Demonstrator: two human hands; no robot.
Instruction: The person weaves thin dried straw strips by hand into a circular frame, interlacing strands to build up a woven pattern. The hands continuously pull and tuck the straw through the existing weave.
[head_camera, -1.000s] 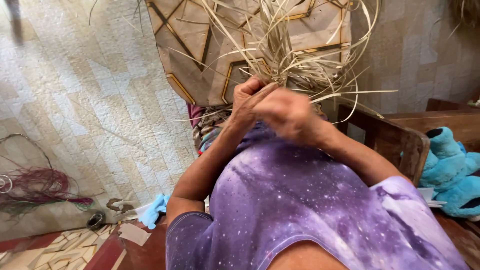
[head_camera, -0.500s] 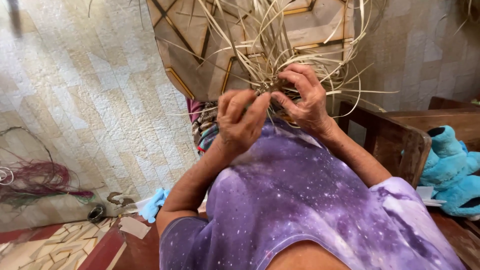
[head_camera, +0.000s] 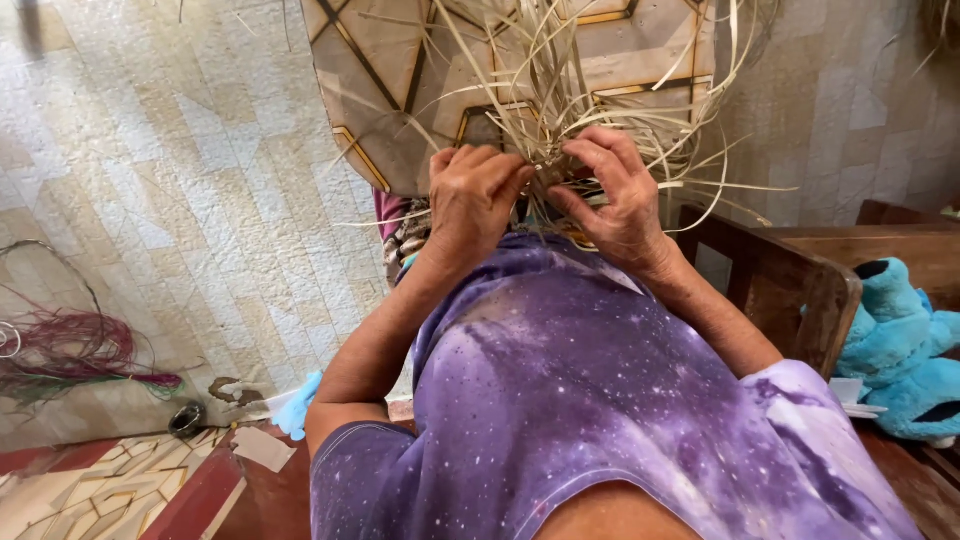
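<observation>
Above the purple lap, left hand (head_camera: 472, 196) and right hand (head_camera: 612, 196) pinching pale straw strips (head_camera: 560, 95), strips fanning upward

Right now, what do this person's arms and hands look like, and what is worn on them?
Both arms are bare below short sleeves of a purple, white-speckled shirt. The left hand and right hand wear no gloves; no rings or watch show.
</observation>
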